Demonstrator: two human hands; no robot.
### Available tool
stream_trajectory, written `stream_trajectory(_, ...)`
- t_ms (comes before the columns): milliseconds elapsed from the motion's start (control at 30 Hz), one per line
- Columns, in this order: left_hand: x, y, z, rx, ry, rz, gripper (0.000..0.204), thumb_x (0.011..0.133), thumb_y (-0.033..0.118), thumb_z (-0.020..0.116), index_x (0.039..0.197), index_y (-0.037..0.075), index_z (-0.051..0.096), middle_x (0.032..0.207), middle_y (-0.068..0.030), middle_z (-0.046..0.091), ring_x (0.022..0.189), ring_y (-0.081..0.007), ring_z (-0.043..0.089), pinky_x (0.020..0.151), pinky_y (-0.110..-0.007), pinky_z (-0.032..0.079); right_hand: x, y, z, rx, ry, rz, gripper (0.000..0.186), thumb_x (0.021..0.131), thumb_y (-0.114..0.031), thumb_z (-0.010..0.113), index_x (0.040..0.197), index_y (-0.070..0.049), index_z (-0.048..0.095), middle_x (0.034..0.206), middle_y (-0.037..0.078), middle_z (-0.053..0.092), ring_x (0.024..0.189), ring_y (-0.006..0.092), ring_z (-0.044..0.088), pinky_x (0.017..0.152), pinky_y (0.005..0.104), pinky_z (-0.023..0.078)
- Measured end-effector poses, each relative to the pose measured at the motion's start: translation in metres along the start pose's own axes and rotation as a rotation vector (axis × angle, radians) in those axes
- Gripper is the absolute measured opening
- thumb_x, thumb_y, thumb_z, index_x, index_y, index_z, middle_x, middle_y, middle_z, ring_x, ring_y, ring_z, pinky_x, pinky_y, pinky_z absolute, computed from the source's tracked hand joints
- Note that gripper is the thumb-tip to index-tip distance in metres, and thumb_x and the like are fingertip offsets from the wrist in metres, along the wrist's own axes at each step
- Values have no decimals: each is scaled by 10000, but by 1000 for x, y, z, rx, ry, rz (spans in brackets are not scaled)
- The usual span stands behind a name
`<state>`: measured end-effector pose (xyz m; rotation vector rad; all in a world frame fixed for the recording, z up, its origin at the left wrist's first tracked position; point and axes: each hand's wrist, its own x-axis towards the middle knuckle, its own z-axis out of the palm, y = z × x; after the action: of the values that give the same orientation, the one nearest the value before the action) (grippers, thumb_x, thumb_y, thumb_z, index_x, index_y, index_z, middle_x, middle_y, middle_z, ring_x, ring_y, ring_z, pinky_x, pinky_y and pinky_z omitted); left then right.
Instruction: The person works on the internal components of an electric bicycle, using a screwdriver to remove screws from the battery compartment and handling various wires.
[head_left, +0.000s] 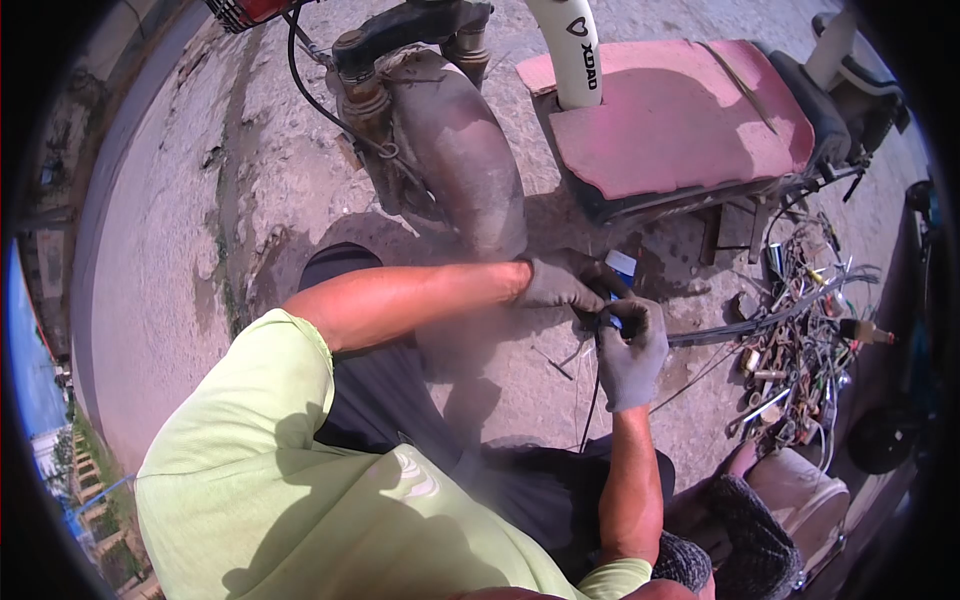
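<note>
Both my hands wear grey work gloves and meet beside the scooter's front mudguard (455,150). My left hand (562,284) comes in from the left, its fingers closed at a dark spot between the hands; what they hold is hidden. Just to its right, my right hand (634,352) is raised with thumb and fingertips pinched together. A small blue piece (614,323) shows at those fingertips. From below them a thin black cable (592,405) hangs toward my lap. Just beyond the hands is a small blue-and-white packet (621,264).
A scooter deck with a pink mat (690,120) and a white steering column (570,50) stands ahead. To the right lies a heap of tools and scraps (790,360), with a bundle of black cables (740,327) reaching from it. A T-shaped tool (558,366) and a whitish bucket (800,500) are nearby.
</note>
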<state>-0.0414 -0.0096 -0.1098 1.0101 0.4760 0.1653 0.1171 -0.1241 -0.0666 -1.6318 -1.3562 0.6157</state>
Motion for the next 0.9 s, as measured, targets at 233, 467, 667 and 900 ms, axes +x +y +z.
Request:
stream_trajectory(233, -1, 1, 1, 149, 23, 60, 356, 977, 160, 682, 1301, 29, 617, 1202, -75, 675, 1128, -155, 578, 1015, -318, 457, -3, 2, 0, -39, 18, -71, 185, 754, 41, 737, 904, -36, 661, 940, 102, 659, 845, 258, 632, 732, 343, 513)
stream_trajectory(467, -7, 11, 12, 237, 90, 80, 411, 960, 278, 717, 1299, 62, 630, 1190, -77, 693, 1084, -149, 597, 987, -304, 466, -3, -5, -7, -201, 36, -194, 211, 757, -25, 763, 950, -68, 688, 937, 100, 673, 849, 265, 628, 742, 388, 485)
stream_trajectory(667, -3, 13, 7, 291, -12, 102, 391, 952, 250, 723, 1281, 53, 645, 1186, -82, 704, 1074, -164, 612, 985, -324, 474, -10, 2, -5, -248, 63, -192, 192, 794, -83, 754, 968, -63, 673, 926, 98, 668, 853, 302, 609, 809, 431, 456)
stream_trajectory(900, -1, 19, 9, 329, 30, -6, 290, 930, 199, 754, 1172, 43, 717, 1083, -57, 734, 1029, -130, 633, 927, -305, 506, -17, 22, -4, -108, 70, -178, 155, 880, -62, 734, 986, -7, 636, 970, 116, 631, 910, 251, 635, 822, 340, 507)
